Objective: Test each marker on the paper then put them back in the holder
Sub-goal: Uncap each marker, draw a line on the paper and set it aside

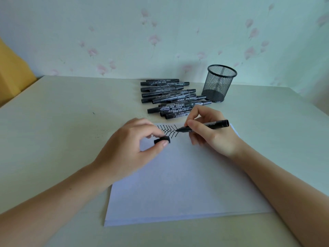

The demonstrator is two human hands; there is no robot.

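Observation:
A white sheet of paper lies on the table in front of me, with several black test strokes near its far edge. My right hand grips an uncapped black marker, its tip pointing left at the strokes. My left hand pinches the marker's black cap between thumb and fingers, just above the paper. A pile of several black markers lies on the table beyond the paper. An upright black mesh holder with nothing visible inside stands to the right of the pile.
The pale table reaches back to a floral-papered wall. A yellow object sits past the table's left edge. The table's right edge runs diagonally at the far right.

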